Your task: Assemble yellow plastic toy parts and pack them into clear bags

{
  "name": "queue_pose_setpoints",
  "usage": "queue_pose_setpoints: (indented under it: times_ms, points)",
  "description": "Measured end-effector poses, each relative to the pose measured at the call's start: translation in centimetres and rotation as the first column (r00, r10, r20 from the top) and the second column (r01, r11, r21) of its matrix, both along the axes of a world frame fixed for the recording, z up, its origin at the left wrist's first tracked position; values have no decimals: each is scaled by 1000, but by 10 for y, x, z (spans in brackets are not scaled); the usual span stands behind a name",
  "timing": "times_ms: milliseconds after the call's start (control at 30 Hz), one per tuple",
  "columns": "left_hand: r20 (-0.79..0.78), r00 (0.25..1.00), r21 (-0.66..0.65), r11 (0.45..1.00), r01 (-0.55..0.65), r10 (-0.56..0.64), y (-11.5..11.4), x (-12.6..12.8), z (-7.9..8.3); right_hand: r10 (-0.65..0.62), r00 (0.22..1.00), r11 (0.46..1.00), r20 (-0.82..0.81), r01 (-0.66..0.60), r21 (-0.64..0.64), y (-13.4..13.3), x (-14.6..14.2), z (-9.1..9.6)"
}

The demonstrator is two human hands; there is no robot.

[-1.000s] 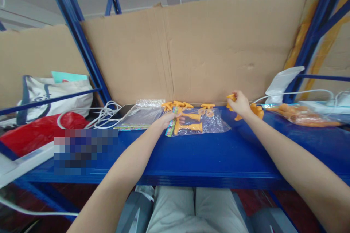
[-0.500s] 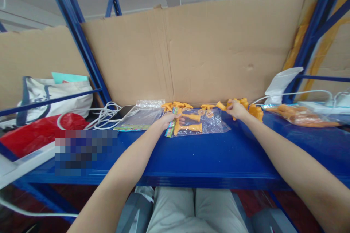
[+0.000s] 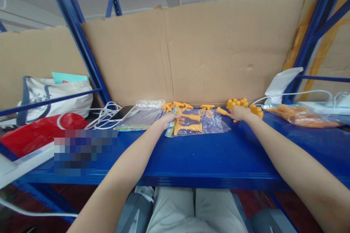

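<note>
The flared orange plastic piece (image 3: 222, 111) sits pinched between the fingers of your right hand (image 3: 239, 113) at the edge of the crinkly clear bag (image 3: 212, 123), its mouth pinched by your left hand (image 3: 169, 119), on the glossy blue shelf (image 3: 207, 156).

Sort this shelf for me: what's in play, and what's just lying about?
In play: left hand on the clear bag; right hand holding an orange piece; loose orange parts behind.
Lying about: phone, white cables, tote bag, red bag.
</note>
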State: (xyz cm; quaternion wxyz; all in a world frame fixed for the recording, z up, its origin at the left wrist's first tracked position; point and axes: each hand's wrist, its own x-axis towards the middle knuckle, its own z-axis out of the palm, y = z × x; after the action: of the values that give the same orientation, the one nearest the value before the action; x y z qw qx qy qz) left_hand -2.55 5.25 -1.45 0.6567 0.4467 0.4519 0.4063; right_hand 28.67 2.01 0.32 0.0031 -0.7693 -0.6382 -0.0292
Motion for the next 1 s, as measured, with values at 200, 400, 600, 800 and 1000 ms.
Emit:
queue_pose_setpoints:
  times_ms: [200,400,600,800,1000]
  points:
    - [-57,998,-9,1000,-24,24,-1,0,1,130,991,990,-25,-129,49,-3,10,17]
    - [-71,997,-17,1000,-16,15,1,-1,1,202,933,950,-296,-261,-174,-13,6,30]
    - [-28,1000,-22,1000,1,-2,7,-4,-3,185,929,936,-322,-266,-230,-27,2,36]
    - [-11,1000,-33,999,-14,14,10,-5,-4,242,898,915,-369,-338,-222,-30,-12,32]
    - [-8,998,-23,998,-57,56,8,-4,-3,341,876,895,-341,-413,-166,-29,-11,33]
